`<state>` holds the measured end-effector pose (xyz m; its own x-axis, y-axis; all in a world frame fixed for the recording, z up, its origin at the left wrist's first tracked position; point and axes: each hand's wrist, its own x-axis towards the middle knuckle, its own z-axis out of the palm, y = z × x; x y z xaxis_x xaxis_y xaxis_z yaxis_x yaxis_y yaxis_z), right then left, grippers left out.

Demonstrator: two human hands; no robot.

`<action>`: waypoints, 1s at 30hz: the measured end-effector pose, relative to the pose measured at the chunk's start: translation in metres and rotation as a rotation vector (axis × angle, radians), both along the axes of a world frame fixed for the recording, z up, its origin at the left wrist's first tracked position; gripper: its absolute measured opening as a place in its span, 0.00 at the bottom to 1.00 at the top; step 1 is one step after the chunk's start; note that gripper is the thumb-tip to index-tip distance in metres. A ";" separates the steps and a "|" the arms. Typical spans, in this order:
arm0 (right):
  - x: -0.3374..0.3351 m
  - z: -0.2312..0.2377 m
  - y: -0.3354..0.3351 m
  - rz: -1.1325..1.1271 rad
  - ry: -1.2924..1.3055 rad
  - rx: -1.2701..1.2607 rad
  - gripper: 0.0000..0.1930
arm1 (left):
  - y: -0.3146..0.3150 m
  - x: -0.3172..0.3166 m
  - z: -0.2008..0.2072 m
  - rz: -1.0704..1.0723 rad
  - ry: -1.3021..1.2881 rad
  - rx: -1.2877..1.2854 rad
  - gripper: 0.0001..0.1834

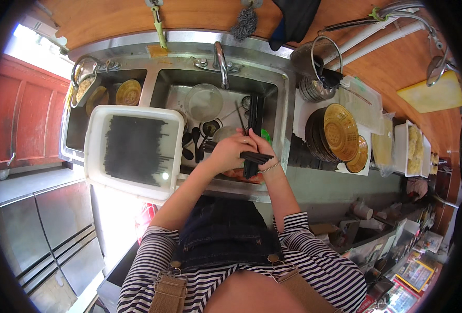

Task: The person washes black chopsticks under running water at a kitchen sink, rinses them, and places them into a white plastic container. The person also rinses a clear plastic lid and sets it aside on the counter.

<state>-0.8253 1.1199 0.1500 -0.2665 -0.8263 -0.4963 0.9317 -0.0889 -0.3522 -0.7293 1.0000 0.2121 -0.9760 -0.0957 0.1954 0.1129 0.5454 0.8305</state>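
Chopsticks [256, 112] lie over the sink [288, 104], nearer its right edge. One bundle's long axis runs back to front, beside my right grip [266, 148], closure undeterminable; my left grip [233, 151] pinches a crosswise bundle.

Beyond the hands [232, 152], a wood-toned wall [202, 15] is seen, crossed by white pipes [382, 43] on their right. Far to their left, red panelling [30, 112] is topped by bright light [35, 49]; behind and left of them, grey metal doors [66, 216] are edged by white glare [117, 208].
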 end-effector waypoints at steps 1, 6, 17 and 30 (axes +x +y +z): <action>0.000 0.001 0.000 0.008 0.033 0.015 0.12 | 0.003 0.002 -0.005 -0.023 -0.042 -0.002 0.19; -0.003 -0.002 -0.001 -0.051 0.186 0.244 0.08 | 0.010 0.006 -0.025 0.189 0.085 0.073 0.14; 0.026 0.009 -0.011 0.129 0.723 0.315 0.06 | -0.015 -0.011 -0.038 0.528 -0.274 1.329 0.13; 0.033 0.020 -0.006 0.118 0.635 0.145 0.10 | -0.014 -0.005 -0.022 0.522 -0.261 1.439 0.05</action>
<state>-0.7927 1.1142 0.1699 -0.4559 -0.8046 -0.3804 0.5392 0.0903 -0.8373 -0.7340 0.9860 0.1903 -0.7668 -0.3750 -0.5210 -0.0555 -0.7698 0.6359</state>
